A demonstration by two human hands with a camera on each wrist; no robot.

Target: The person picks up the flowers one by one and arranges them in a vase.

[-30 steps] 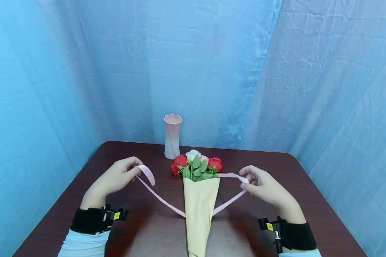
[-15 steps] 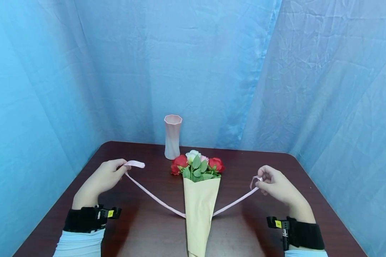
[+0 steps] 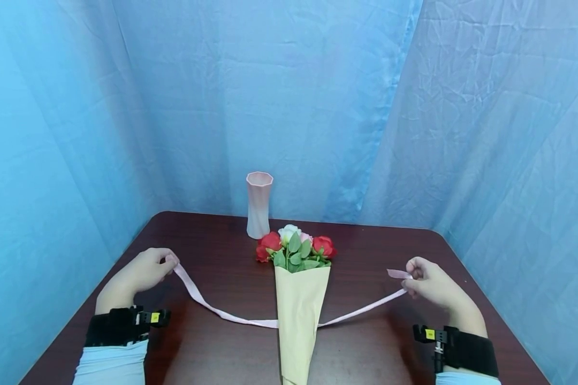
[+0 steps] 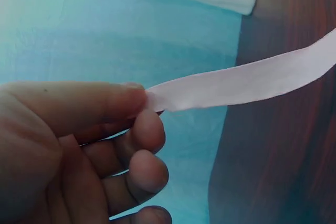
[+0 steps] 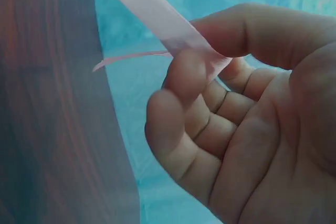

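A bouquet (image 3: 298, 310) of red, white and pink flowers in cream wrapping paper lies on the table, blooms toward the back. Beneath it runs a pale pink ribbon (image 3: 361, 310), coming out on both sides. My left hand (image 3: 142, 271) pinches the ribbon's left end between thumb and index finger; the left wrist view shows the ribbon (image 4: 236, 85) leading off from the fingertips. On the other side my right hand (image 3: 433, 283) pinches the ribbon near its right end. In the right wrist view a short tail sticks out past the fingers (image 5: 184, 77).
A pink-and-white vase (image 3: 258, 206) stands upright behind the bouquet, near the back edge of the dark wooden table (image 3: 212, 235). Light blue curtains (image 3: 289, 107) hang around the back and sides.
Both hands have moved outward, away from the bouquet, drawing the ribbon wider. The left-hand tail no longer shows, and the ribbon hangs lower on that side. Bouquet and vase have stayed put.
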